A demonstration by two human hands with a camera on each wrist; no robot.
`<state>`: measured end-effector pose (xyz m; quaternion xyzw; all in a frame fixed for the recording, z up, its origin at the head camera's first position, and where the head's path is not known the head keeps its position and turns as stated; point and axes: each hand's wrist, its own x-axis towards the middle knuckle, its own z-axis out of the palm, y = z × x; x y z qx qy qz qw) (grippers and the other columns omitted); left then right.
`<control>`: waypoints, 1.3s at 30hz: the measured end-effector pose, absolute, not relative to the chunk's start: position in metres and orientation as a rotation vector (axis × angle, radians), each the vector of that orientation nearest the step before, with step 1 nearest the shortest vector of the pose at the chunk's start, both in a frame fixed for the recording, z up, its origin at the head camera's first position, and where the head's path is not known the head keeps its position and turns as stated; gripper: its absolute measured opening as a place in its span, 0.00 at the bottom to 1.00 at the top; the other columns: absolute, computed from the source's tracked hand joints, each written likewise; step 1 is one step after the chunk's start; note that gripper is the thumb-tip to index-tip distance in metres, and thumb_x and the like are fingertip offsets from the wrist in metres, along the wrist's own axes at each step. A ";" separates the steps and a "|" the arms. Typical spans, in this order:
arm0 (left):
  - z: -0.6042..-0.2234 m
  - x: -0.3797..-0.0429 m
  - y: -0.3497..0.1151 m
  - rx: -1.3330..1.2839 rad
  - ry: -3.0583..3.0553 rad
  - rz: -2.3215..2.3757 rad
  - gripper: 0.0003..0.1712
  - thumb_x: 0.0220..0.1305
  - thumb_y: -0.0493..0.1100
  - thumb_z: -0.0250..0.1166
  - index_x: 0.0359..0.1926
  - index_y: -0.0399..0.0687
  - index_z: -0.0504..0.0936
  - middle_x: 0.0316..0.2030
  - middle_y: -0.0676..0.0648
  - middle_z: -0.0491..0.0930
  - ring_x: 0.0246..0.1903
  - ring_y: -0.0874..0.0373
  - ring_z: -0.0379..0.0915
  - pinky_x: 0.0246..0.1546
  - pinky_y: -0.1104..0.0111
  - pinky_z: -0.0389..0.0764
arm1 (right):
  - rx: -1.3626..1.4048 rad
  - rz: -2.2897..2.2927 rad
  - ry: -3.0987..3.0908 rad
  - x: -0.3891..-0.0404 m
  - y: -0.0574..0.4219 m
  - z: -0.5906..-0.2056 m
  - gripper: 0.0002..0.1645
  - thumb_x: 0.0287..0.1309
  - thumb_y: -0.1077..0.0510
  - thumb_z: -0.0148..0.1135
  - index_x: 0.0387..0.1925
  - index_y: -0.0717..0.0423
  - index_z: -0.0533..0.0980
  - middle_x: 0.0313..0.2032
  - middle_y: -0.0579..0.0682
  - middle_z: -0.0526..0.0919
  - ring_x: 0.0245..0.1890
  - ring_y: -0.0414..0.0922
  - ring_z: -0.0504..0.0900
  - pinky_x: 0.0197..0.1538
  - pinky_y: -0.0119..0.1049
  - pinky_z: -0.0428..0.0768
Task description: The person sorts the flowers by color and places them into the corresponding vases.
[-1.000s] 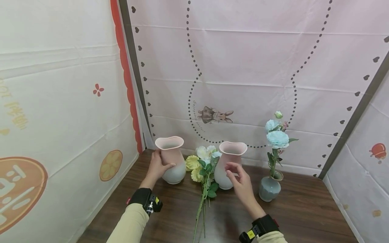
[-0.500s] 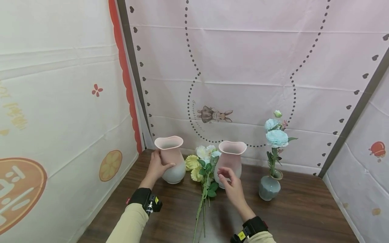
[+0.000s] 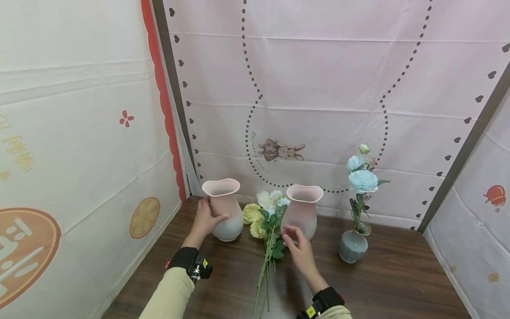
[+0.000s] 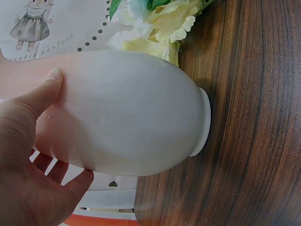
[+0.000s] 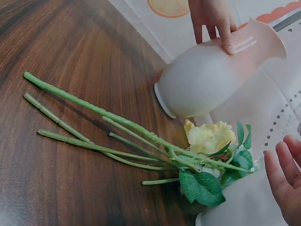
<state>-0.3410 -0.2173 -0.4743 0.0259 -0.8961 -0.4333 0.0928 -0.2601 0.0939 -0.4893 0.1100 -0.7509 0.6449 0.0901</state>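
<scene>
My left hand [image 3: 204, 223] grips a pink-and-white vase [image 3: 230, 223] by its side; the thumb lies across the front and the other fingers wrap behind. That vase stands upright on the table [image 3: 235, 274], its base touching the wood in the left wrist view. To its right lies a bunch of artificial flowers with yellow blooms [image 3: 252, 214], white blooms [image 3: 270, 201] and long green stems [image 3: 264, 266] pointing toward me. My right hand [image 3: 299, 250] hovers just right of the flowers, fingers loosely bent and holding nothing. A matching vase [image 3: 304, 212] stands behind it, partly hidden.
Farther right stands a small blue-grey vase [image 3: 353, 248] with light blue flowers [image 3: 364, 181] in it. A printed cloth wall [image 3: 326, 88] closes off the back, with another cloth wall [image 3: 87, 168] along the left side.
My right hand has moved left and a little downward, from in front of the right pink vase toward the flower bunch. My left hand keeps its hold on the left vase.
</scene>
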 end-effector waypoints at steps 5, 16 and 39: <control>-0.475 -0.343 -0.218 0.082 -2.658 -1.291 0.57 0.57 0.47 0.75 0.74 0.37 0.46 0.69 0.31 0.53 0.73 0.34 0.52 0.75 0.43 0.57 | 0.343 1.913 -2.212 -0.268 0.095 -0.510 0.19 0.71 0.61 0.55 0.57 0.69 0.73 0.50 0.67 0.81 0.48 0.56 0.82 0.49 0.44 0.88; -0.475 -0.343 -0.217 0.091 -2.665 -1.286 0.56 0.57 0.47 0.74 0.74 0.37 0.46 0.69 0.31 0.53 0.73 0.34 0.52 0.75 0.43 0.58 | 0.305 1.939 -2.265 -0.253 0.092 -0.492 0.17 0.70 0.66 0.54 0.55 0.73 0.72 0.49 0.71 0.80 0.45 0.47 0.84 0.46 0.33 0.88; -0.475 -0.343 -0.216 0.115 -2.665 -1.286 0.56 0.57 0.47 0.75 0.74 0.37 0.47 0.70 0.31 0.52 0.73 0.35 0.52 0.76 0.44 0.57 | 0.264 2.043 -2.246 -0.264 0.083 -0.538 0.21 0.71 0.60 0.55 0.58 0.72 0.71 0.50 0.69 0.79 0.50 0.59 0.83 0.47 0.39 0.89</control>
